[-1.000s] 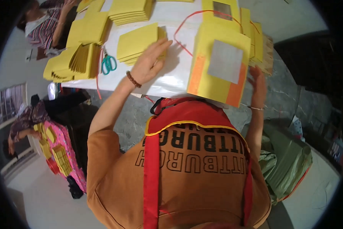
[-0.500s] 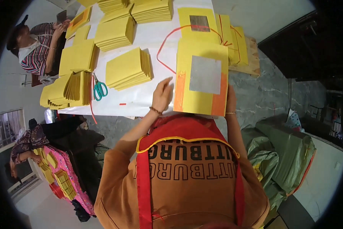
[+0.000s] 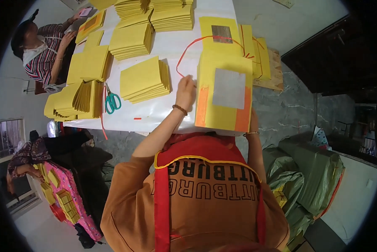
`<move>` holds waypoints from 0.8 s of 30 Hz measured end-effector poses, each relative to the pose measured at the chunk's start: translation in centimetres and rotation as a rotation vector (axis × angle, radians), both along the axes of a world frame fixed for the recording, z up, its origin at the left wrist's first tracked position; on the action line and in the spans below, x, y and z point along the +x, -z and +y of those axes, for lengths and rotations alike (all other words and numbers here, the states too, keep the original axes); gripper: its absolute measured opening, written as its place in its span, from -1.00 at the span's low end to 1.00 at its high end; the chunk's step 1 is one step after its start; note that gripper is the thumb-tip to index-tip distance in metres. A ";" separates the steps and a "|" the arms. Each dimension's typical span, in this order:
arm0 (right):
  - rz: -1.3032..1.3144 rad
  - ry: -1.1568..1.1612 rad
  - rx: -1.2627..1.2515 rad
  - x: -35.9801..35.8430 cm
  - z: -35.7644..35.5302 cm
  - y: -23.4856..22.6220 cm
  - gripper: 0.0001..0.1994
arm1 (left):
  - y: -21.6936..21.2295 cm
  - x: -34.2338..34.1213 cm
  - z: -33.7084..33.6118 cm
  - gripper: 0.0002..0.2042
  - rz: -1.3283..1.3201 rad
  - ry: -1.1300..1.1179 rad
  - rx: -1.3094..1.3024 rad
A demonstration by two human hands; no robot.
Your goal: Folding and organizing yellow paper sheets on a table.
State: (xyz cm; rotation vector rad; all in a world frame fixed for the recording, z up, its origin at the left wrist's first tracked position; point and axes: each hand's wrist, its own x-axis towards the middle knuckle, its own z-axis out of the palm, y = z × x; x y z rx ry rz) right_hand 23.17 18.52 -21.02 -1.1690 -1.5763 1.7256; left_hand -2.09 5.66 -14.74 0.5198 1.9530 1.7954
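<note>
Head view: yellow stack seen uncrossed by red cord beyond; left hand narrowed near cord, right hand mostly hidden, both grips unclear.

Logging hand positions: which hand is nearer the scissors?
Left. The left hand is to the right of the scissors; the right hand is farther right, beyond the grey-patched stack.
</note>
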 end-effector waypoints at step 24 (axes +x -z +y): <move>-0.143 -0.215 -0.275 -5.8 5.2 -3.3 -0.51 | 0.3 2.4 -2.1 -0.47 -0.652 0.203 0.233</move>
